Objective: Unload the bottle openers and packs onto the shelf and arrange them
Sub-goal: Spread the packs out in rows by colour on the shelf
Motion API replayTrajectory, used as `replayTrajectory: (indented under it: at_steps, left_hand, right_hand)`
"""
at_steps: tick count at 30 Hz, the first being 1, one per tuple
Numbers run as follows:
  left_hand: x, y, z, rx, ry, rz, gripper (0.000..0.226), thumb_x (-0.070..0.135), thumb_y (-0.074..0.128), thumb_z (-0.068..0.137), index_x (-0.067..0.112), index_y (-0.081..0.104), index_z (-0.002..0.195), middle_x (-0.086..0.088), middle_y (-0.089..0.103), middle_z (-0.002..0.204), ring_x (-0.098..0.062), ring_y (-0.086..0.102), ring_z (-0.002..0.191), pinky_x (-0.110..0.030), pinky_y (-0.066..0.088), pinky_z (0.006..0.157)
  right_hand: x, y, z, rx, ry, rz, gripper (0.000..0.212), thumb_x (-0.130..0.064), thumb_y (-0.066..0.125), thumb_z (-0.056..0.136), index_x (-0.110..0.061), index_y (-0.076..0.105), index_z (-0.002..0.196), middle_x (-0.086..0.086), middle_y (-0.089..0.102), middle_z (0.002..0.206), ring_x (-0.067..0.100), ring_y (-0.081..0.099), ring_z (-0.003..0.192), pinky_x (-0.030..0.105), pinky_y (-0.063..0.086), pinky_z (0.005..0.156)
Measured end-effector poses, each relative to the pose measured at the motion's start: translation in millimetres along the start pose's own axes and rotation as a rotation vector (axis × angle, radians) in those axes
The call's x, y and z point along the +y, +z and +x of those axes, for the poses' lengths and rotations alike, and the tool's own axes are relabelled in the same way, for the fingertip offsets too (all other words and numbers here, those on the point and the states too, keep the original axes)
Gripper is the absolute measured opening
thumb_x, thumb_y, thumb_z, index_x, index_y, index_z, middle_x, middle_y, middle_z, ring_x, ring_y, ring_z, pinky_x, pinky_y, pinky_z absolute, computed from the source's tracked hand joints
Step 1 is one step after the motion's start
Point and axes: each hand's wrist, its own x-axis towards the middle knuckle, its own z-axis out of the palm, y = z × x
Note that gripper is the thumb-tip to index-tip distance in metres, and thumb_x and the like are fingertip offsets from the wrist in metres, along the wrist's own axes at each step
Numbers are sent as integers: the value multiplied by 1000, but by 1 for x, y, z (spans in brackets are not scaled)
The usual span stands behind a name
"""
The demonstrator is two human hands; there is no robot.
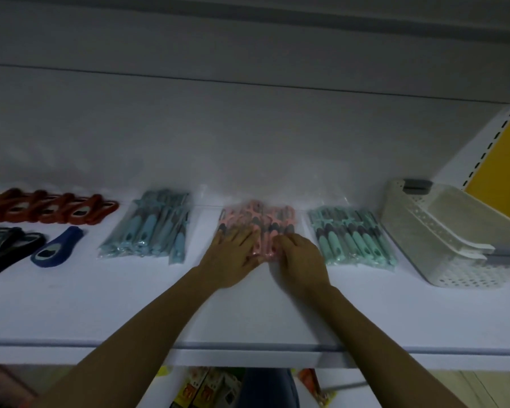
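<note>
The white shelf [277,313] carries 2 nested white baskets [442,231] at its right end. 3 packs lie in a row: blue pack [150,228], pink pack [256,219], green pack [354,237]. The left hand [233,256] presses the pink pack, grip apart, fingers flat. The right hand [302,262] curls at its near edge; I cannot tell whether that grip pinches. Red bottle openers [50,209] and dark bottle openers [12,245] lie far left.

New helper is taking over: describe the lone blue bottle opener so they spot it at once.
On the white shelf, look far left, where loose openers lie in two rows: red ones behind, black ones in front. The blue opener ends the front row on the right, nearest the light-blue pack, and it alone is dark blue.
</note>
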Motion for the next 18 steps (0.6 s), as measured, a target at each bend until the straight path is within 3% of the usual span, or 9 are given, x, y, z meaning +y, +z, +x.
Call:
replayTrajectory:
  at_steps: [3,6,8,11,13,15,18]
  left_hand:
    - [-12,-11,-13,104,37,51,60,42,29,99,17,12,151,-3,14,158,-18,9,146,-38,1,117]
    - [-40,-29,-43,287,76,32,49,30,44,92,13,45,138,-6,44,145,-24,33,139,-44,15,114]
    - [-70,-36,-67,399,22,26,48,38,45,88,15,57,128,-6,53,137,-28,44,132,-45,21,111]
    - [-121,-36,-101,301,-108,13,70,63,39,82,24,45,140,-4,33,151,-29,24,141,-54,17,112]
    - [-144,-31,-113,195,-128,-15,76,71,29,81,28,35,144,-2,18,156,-27,8,144,-56,13,113]
    - [-153,-29,-112,158,-101,-41,70,67,28,86,26,39,142,-4,23,154,-29,16,143,-56,18,111]
    - [-157,-24,-102,232,-67,-53,48,41,50,90,22,53,134,-6,39,148,-33,36,136,-53,30,106]
  right_hand:
    - [-25,4,12,48,-28,26,32,-11,62,81,-3,66,112,16,66,106,33,59,98,44,46,90]
    - [-66,13,27,58,-120,137,26,-5,61,80,-1,68,104,18,69,101,34,62,96,44,46,92]
    - [-94,23,36,8,-151,197,28,-11,59,85,-4,65,111,15,69,103,32,62,98,38,46,90]
    - [-129,44,44,-177,-196,69,40,-35,57,90,-10,61,120,13,64,107,29,57,101,36,43,88]
    - [-145,58,45,-240,-259,-82,35,-35,48,94,-11,62,116,12,62,104,29,55,99,36,39,84]
    - [-154,71,49,-245,-250,-121,29,-24,43,97,-12,64,113,9,61,105,26,54,99,34,37,82]
    - [-165,86,57,-174,-167,-111,26,-18,45,96,-12,65,112,7,61,107,23,54,98,31,39,82]
